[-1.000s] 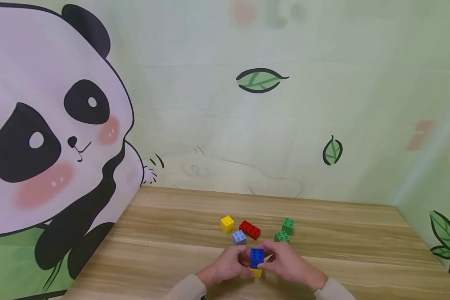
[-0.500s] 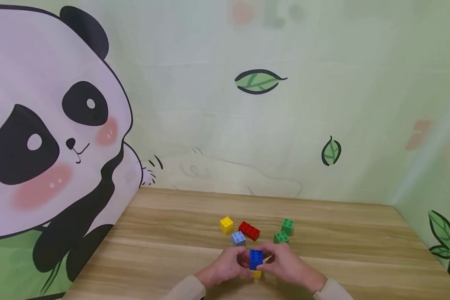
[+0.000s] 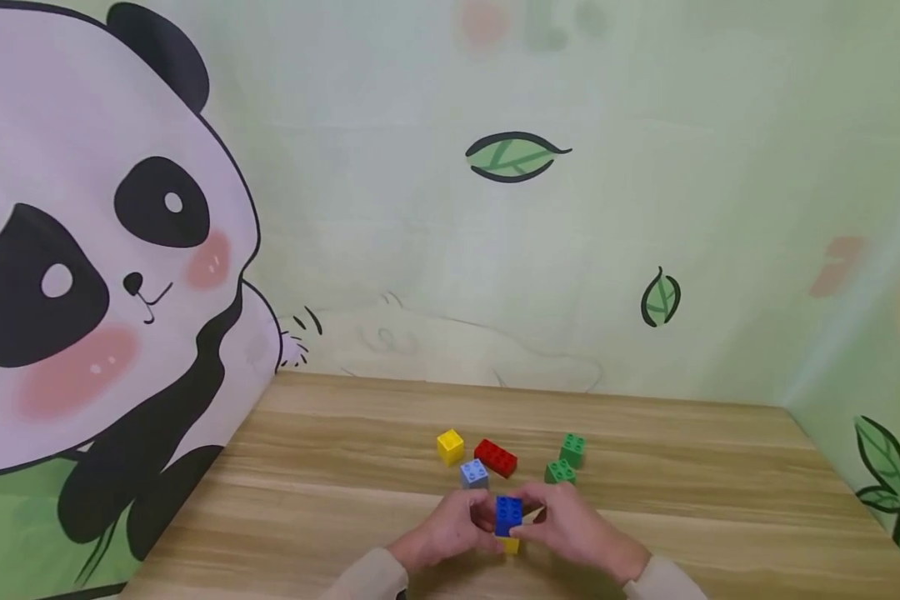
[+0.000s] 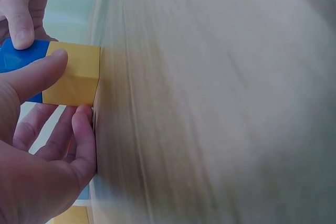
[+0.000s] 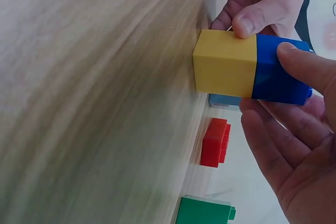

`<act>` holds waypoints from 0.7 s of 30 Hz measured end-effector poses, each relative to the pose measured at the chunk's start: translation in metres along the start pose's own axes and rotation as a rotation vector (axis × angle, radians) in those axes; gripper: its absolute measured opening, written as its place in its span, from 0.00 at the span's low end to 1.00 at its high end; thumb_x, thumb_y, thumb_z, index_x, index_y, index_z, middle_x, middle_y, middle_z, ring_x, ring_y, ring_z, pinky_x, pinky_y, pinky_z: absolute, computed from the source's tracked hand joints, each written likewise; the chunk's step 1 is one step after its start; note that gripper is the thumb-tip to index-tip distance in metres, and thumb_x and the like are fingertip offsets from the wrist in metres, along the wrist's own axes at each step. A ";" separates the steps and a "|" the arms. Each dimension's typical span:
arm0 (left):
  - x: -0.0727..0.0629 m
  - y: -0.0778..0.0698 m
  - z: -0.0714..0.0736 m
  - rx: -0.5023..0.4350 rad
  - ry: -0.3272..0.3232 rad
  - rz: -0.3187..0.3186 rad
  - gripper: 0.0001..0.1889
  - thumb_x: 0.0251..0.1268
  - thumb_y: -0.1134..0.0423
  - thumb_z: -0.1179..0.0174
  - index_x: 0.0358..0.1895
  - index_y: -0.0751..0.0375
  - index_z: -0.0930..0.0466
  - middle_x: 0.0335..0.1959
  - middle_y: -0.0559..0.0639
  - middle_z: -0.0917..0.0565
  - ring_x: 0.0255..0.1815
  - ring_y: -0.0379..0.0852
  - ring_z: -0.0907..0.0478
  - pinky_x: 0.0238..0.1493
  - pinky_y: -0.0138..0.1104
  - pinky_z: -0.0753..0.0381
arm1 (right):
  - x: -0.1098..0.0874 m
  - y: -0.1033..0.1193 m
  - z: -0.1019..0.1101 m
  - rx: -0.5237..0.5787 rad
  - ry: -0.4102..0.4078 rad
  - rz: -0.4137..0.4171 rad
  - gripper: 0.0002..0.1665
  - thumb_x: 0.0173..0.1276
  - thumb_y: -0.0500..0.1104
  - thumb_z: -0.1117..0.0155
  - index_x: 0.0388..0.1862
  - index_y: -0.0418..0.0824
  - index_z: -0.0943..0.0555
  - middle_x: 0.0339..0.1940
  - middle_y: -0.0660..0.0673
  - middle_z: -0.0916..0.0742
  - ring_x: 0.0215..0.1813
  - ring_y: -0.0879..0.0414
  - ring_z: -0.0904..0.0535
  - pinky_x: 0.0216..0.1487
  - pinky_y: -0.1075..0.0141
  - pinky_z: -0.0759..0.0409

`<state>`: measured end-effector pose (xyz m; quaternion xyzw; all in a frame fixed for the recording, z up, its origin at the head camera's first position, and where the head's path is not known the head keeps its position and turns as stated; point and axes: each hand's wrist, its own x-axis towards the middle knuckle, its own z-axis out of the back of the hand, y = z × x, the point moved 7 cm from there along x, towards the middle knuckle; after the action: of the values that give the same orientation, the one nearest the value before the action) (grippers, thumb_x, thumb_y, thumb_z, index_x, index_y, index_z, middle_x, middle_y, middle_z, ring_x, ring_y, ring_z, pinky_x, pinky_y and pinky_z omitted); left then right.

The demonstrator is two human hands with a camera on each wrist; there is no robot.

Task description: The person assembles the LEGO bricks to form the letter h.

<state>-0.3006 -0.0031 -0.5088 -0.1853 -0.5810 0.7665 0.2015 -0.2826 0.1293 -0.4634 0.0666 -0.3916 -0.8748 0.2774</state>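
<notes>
A dark blue toy brick [image 3: 508, 515] sits on top of a yellow toy brick [image 5: 224, 64], the two joined face to face with no gap showing. The yellow one stands upright on the wooden table. My left hand [image 3: 453, 525] pinches the yellow brick low down, thumb on its near face in the left wrist view. My right hand [image 3: 577, 527] grips the blue brick above, its thumb [image 5: 304, 65] pressed on the side. Studs show on the blue brick's top in the head view. The far fingers of both hands are partly hidden behind the bricks.
Beyond the hands lie a light blue brick [image 3: 474, 473], a second yellow brick [image 3: 450, 447], a long red brick [image 3: 496, 458] and two green bricks [image 3: 572, 450]. The wooden table [image 3: 330, 467] ends at a wall cloth with a panda [image 3: 157, 300].
Both hands keep their hold on the stacked blue and yellow bricks. The head view has shifted slightly, and everything in it sits a little further left.
</notes>
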 end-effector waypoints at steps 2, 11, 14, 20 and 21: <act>0.000 -0.001 0.002 0.001 0.000 0.008 0.15 0.44 0.79 0.30 0.37 0.65 0.21 0.33 0.49 0.17 0.36 0.44 0.22 0.42 0.34 0.21 | 0.001 0.001 0.001 -0.008 -0.005 0.008 0.17 0.59 0.44 0.29 0.46 0.43 0.19 0.39 0.51 0.14 0.41 0.60 0.19 0.37 0.72 0.21; -0.002 -0.001 0.002 0.028 0.001 0.017 0.14 0.47 0.77 0.30 0.37 0.62 0.20 0.34 0.47 0.17 0.37 0.44 0.22 0.43 0.34 0.21 | 0.001 0.002 0.000 0.011 -0.021 0.005 0.16 0.58 0.43 0.28 0.45 0.43 0.19 0.39 0.51 0.14 0.41 0.60 0.19 0.36 0.72 0.21; -0.003 -0.003 0.002 0.068 -0.004 0.001 0.14 0.48 0.76 0.30 0.39 0.61 0.19 0.35 0.47 0.16 0.38 0.43 0.21 0.43 0.35 0.21 | 0.002 0.001 -0.002 0.023 -0.023 0.001 0.16 0.58 0.44 0.28 0.45 0.44 0.19 0.39 0.52 0.14 0.41 0.60 0.19 0.36 0.72 0.21; -0.003 -0.005 -0.001 0.166 0.006 -0.004 0.15 0.49 0.72 0.29 0.41 0.59 0.20 0.36 0.43 0.16 0.37 0.39 0.21 0.43 0.32 0.21 | 0.002 -0.002 -0.002 0.044 -0.021 -0.007 0.16 0.58 0.43 0.28 0.45 0.43 0.19 0.38 0.51 0.14 0.40 0.59 0.19 0.36 0.71 0.20; -0.003 -0.005 -0.001 0.173 0.005 -0.003 0.15 0.49 0.71 0.29 0.41 0.59 0.20 0.36 0.43 0.17 0.37 0.38 0.21 0.43 0.31 0.22 | 0.002 -0.002 -0.002 0.044 -0.023 -0.007 0.16 0.58 0.42 0.28 0.45 0.43 0.19 0.38 0.51 0.14 0.40 0.59 0.19 0.36 0.71 0.20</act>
<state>-0.2969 -0.0027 -0.5043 -0.1683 -0.5125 0.8130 0.2193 -0.2841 0.1280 -0.4665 0.0640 -0.4137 -0.8676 0.2684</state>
